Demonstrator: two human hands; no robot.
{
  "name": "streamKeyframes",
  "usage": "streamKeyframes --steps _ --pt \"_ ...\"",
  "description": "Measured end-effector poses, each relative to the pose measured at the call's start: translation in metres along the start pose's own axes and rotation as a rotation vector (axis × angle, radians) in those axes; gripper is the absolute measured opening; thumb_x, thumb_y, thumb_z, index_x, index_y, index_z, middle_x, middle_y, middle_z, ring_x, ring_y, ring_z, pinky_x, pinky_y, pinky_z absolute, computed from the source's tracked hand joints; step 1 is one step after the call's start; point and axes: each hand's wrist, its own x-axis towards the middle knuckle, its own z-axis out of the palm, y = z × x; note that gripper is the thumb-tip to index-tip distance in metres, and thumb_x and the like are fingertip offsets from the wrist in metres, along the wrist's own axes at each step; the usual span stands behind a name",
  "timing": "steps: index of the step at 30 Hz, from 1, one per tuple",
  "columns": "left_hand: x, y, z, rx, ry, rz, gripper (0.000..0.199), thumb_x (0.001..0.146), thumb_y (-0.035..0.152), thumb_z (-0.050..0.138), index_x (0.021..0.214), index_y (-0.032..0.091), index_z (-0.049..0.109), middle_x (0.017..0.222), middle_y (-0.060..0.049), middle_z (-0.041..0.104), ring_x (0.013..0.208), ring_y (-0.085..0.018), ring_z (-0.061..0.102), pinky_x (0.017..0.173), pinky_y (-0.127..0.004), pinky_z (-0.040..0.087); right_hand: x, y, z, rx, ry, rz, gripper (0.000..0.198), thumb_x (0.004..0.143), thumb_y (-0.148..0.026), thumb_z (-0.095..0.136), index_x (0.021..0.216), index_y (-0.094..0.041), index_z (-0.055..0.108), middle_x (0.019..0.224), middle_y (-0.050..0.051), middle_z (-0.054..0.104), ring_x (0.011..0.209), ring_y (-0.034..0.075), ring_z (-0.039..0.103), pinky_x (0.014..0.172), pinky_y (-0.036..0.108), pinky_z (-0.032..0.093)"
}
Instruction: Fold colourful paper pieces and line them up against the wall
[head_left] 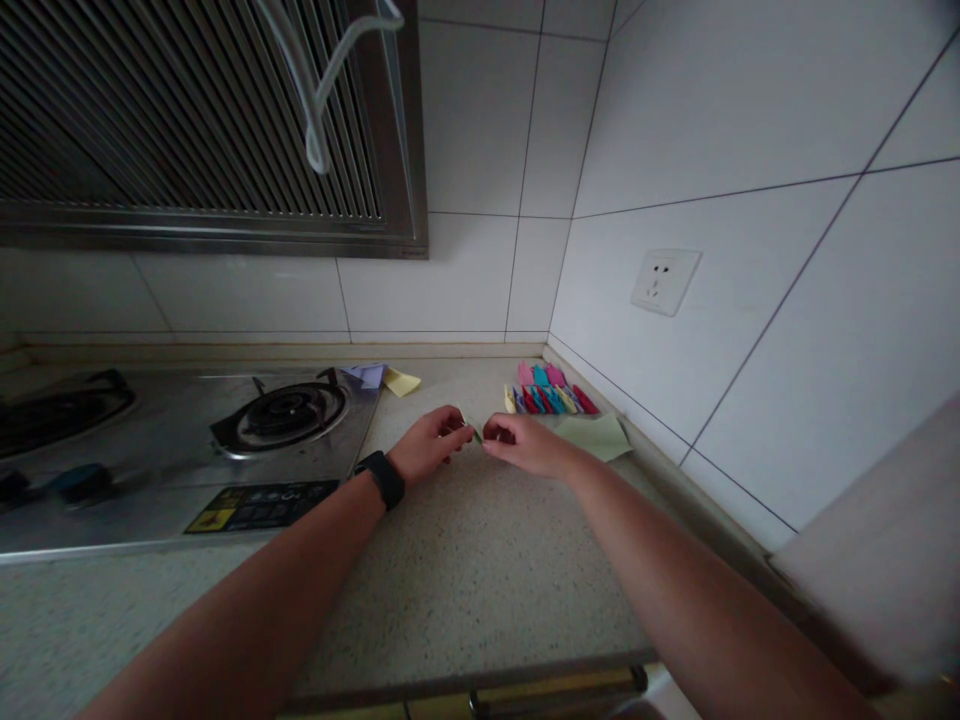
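Above the speckled countertop (465,570), my left hand (429,440), with a dark watch on its wrist, pinches a small folded piece of pale green paper (477,435). My right hand (521,444) is closed with thumb and fingers at the other end of that paper. Most of the paper is hidden by my fingers. Just right of my right hand lies a light green paper sheet (600,437). Behind it stand rows of small folded paper pieces (551,400) in pink, blue, red, yellow and purple.
On the left is a gas stove (292,415) with a black burner. Purple paper (366,375) and yellow paper (401,382) lie by its back right corner. A range hood (225,240) hangs above. White tiled walls meet behind the counter, with a socket (666,281) on the right.
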Motion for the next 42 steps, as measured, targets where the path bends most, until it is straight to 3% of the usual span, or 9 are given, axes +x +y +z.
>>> streamKeyframes --steps 28,42 --pt "-0.0018 0.0016 -0.0002 0.105 -0.003 0.006 0.029 0.085 0.046 0.056 0.078 0.018 0.05 0.07 0.0 0.055 0.058 -0.01 0.05 0.046 -0.02 0.042 -0.0007 -0.0006 -0.0001 -0.048 -0.011 0.01 0.017 0.086 -0.033 0.059 0.091 -0.017 0.062 0.075 0.001 0.062 0.065 0.011 0.053 0.06 0.023 0.039" --pt "-0.0026 0.0033 -0.0004 0.114 -0.004 0.01 0.029 0.084 0.046 0.056 0.078 0.018 0.05 0.073 -0.001 0.056 0.063 -0.012 0.052 0.047 -0.02 0.043 -0.0009 -0.0006 0.0 -0.062 -0.016 0.018 0.016 0.085 -0.032 0.06 0.091 -0.017 0.062 0.075 0.001 0.062 0.066 0.012 0.054 0.06 0.024 0.039"
